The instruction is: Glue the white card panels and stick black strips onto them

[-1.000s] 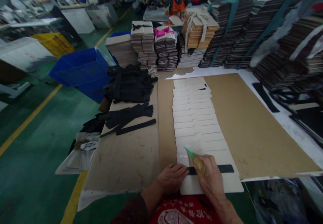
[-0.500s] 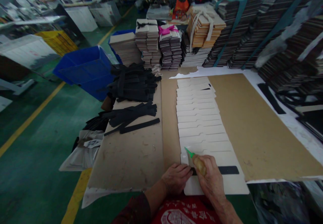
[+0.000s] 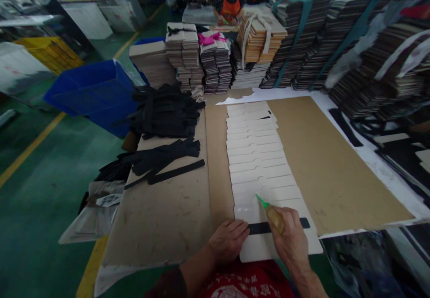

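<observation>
My right hand point(image 3: 290, 239) is closed around a small amber glue bottle point(image 3: 274, 218) with a green nozzle that points at the nearest white card. My left hand point(image 3: 228, 240) rests knuckles-up with curled fingers on the left end of a black strip point(image 3: 298, 224) that lies across that card point(image 3: 285, 246). A row of overlapping white cards point(image 3: 255, 154) runs away from me along a brown board point(image 3: 329, 163).
Loose black strips point(image 3: 161, 159) and a black bundle point(image 3: 164, 110) lie on the left board. Tied stacks of cards point(image 3: 262, 42) fill the far edge and right side. A blue bin point(image 3: 90, 92) stands on the green floor. A person in an orange apron point(image 3: 230, 0) works beyond.
My right hand and the bottle have shifted a little to the right along the black strip. The left hand stays on the strip's left end.
</observation>
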A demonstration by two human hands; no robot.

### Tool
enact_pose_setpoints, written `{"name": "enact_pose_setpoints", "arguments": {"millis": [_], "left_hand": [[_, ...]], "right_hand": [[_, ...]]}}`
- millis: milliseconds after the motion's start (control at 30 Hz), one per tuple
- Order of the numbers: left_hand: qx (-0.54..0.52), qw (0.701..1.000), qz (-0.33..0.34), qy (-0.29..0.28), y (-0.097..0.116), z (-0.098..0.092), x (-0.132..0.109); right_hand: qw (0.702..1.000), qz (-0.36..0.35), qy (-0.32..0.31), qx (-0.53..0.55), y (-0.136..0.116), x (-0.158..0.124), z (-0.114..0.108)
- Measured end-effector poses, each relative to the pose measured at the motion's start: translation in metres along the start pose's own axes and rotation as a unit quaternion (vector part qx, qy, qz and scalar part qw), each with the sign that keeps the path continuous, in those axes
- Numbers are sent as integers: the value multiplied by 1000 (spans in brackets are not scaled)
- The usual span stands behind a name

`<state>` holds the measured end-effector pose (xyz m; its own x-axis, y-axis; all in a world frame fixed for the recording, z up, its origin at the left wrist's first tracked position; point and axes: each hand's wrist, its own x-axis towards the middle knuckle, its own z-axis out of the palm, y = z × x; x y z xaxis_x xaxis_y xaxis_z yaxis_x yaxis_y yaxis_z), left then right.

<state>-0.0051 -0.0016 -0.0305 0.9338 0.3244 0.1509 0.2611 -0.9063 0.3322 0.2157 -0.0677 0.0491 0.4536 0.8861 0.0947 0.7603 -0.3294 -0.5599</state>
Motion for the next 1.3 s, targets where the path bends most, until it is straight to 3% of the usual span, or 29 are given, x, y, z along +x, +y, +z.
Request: {"name": "enact_pose_setpoints", "arguments": {"millis": [100,267,433,567,667,800,1133,1300], "left_hand": [[-1,1000,-7,-2,-1,0,-1],[-5,1000,-13,-9,0,-4,2],[-13,999,-33,-22,7,-22,5],[-4,995,-94,-32,-12,-36,14],[10,989,-138,-50,-42,-39,27],[18,987,-142,-76,-71,-38,37],[15,989,-112,-96,-74,-35,34],[16,990,-111,-90,-75,-33,34]], "right_hand": [[1000,9,3,-11,7,1,-6],[998,13,-22,60,0,-2,0],[982,99,18,157,15,0,-4],[964,147,35,219,16,10,-5],[970,92,32,223,4,21,3],[980,-1,-9,197,-9,30,17],[988,-82,-48,121,-16,32,32],[995,-67,-47,59,-12,33,26]]}}
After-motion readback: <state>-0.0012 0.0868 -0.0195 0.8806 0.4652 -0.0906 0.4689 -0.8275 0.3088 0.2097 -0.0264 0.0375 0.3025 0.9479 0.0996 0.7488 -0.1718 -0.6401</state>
